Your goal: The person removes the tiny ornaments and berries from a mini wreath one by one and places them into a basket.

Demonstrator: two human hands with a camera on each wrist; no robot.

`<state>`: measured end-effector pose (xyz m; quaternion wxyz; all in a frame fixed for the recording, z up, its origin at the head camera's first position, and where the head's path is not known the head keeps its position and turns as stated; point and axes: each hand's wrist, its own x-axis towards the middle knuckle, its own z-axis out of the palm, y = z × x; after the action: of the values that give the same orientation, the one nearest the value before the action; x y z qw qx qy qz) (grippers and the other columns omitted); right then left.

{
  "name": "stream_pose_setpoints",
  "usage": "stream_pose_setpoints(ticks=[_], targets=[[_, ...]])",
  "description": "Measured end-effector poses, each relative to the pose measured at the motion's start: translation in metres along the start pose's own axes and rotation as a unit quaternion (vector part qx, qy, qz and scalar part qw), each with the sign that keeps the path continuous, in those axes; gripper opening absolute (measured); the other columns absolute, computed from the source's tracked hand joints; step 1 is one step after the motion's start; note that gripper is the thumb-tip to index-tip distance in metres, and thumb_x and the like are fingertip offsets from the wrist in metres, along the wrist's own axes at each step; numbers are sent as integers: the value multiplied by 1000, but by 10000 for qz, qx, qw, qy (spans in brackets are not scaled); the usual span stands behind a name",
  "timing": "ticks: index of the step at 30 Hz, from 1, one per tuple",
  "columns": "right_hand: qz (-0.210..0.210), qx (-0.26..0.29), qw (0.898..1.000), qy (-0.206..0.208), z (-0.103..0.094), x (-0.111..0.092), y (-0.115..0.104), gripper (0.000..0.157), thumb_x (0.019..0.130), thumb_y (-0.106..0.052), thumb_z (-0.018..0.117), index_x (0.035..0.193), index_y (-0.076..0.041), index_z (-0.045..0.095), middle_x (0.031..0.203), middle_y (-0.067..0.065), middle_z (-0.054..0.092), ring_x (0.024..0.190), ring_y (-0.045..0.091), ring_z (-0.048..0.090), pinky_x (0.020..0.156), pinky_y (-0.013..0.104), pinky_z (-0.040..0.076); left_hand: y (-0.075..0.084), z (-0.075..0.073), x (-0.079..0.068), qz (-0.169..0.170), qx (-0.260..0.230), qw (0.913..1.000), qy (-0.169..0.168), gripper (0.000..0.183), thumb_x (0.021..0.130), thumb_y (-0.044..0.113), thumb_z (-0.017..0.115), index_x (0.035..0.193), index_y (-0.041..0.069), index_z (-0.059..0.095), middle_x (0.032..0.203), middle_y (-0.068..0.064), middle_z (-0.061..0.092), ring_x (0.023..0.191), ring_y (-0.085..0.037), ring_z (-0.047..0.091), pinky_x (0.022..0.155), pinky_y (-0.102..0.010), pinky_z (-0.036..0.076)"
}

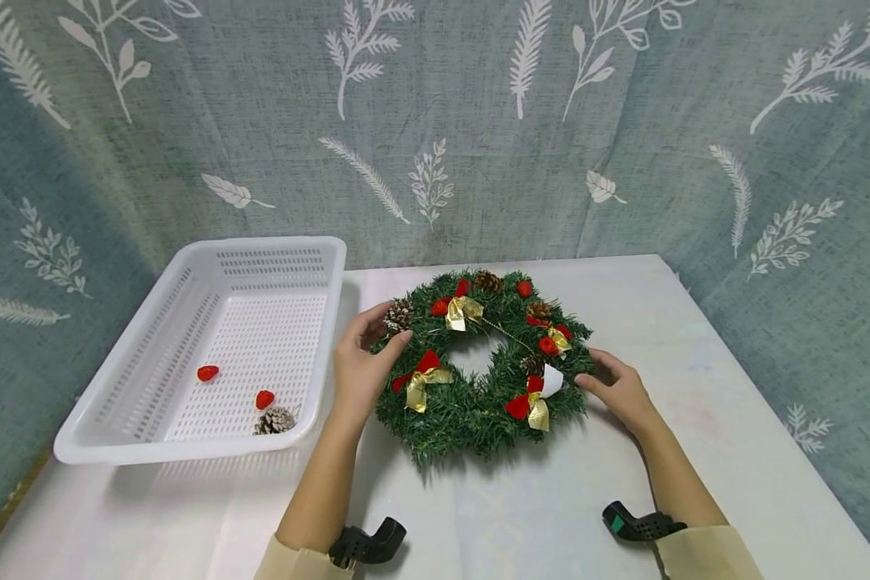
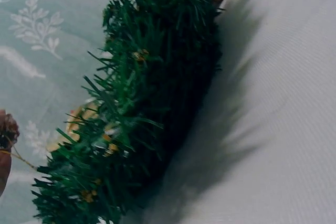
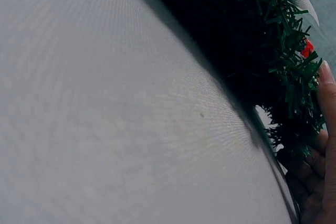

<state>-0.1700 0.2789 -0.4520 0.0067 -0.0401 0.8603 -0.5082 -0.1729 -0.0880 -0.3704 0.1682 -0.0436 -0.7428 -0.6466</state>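
A green Christmas wreath (image 1: pixel 435 431) sits over the white table, decorated with gold and red bows (image 1: pixel 426 387), pinecones (image 1: pixel 489 281) and red berries (image 1: pixel 525 288). My left hand (image 1: pixel 365 362) grips its left side, with thumb and fingers around a white-tipped pinecone (image 1: pixel 399 316). On the opposite side my right hand (image 1: pixel 619 392) holds the rim, thumb on top and fingers underneath. The right wrist view shows that thumb (image 3: pixel 326 98) against the greenery. In the left wrist view, the near side of the wreath (image 2: pixel 142 98) casts a shadow on the table.
A white plastic basket (image 1: pixel 326 322) stands to the left, with two red berries (image 1: pixel 207 373) and a pinecone (image 1: pixel 275 420) inside. Behind the white table (image 1: pixel 703 419) hangs a green-grey curtain (image 1: pixel 478 193) with white leaf prints.
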Motion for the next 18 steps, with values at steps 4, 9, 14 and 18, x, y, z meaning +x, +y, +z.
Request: stream_pose_setpoints(ticks=[4,9,14,18], targets=[[-15,-50,10000,5,1,0,1,60,92,-19,62,140,6,37,143,32,35,130,46,36,105,55,33,8,-3,-1,-37,-5,9999,98,45,82,9,74,124,6,60,122,-10,59,107,-19,55,99,-30,44],[-49,-118,9999,-9,2,1,2,60,92,-20,62,140,6,37,143,32,34,131,46,35,106,56,32,16,-8,-3,41,-31,9997,229,45,81,8,74,124,6,60,120,-11,60,104,-18,56,98,-30,45],[-62,-72,10000,10,1,0,2,60,91,-18,63,140,6,38,144,31,34,132,46,35,106,55,32,22,-15,-4,117,-121,9996,218,47,82,8,73,126,6,58,124,-9,57,109,-17,55,100,-29,43],[-67,-45,10000,30,1,1,3,59,91,-15,63,140,6,38,143,32,35,131,45,35,106,54,33,28,-20,-4,109,-109,9994,323,46,84,9,72,127,6,57,125,-8,57,111,-14,54,102,-28,42]])
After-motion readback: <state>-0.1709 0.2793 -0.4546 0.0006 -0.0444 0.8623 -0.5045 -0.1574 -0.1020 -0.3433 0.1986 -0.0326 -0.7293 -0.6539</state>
